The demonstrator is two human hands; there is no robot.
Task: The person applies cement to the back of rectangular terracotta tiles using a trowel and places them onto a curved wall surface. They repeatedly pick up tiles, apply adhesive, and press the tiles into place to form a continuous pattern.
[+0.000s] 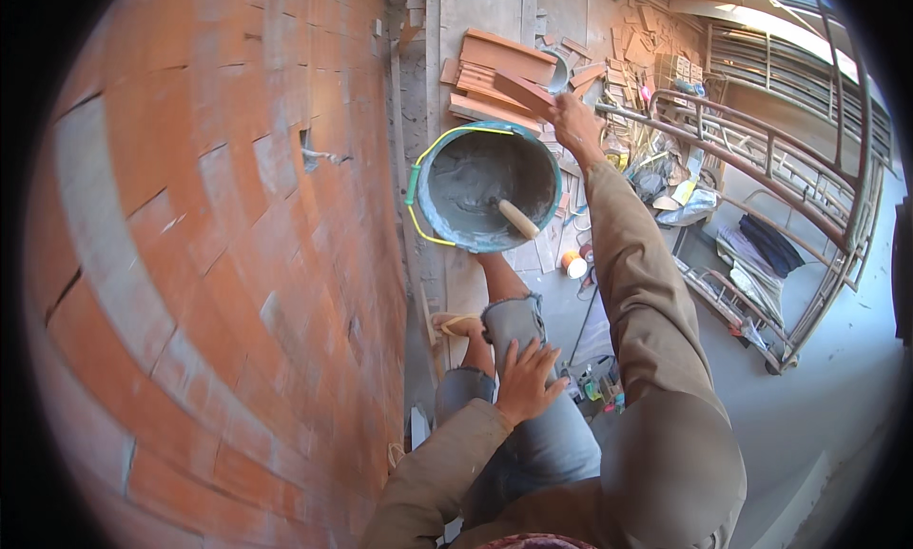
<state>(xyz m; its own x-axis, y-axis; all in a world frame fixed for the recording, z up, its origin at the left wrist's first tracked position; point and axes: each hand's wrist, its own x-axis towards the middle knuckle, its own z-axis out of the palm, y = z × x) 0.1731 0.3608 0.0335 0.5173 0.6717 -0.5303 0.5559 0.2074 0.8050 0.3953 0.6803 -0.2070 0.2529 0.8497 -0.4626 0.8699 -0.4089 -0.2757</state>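
Note:
My right hand (576, 126) grips the end of a long terracotta tile (523, 89) above and just right of a bucket (422, 199). The bucket has a yellow wire handle with a green grip and holds wet grey mortar (466, 173); a wooden tool handle (518, 221) sticks out of the mortar, its head hidden. Stacked terracotta tiles (504, 54) lie behind the bucket. My left hand (523, 387) rests on my denim-covered thigh with fingers spread and holding nothing.
A wall of orange terracotta pieces (209, 292) fills the left. At the right stands metal scaffolding (770, 152). Tile fragments, bags and tools (651, 178) clutter the ground, with a small orange-and-white container (573, 264) right of my leg. My sandalled foot (447, 325) is on a plank.

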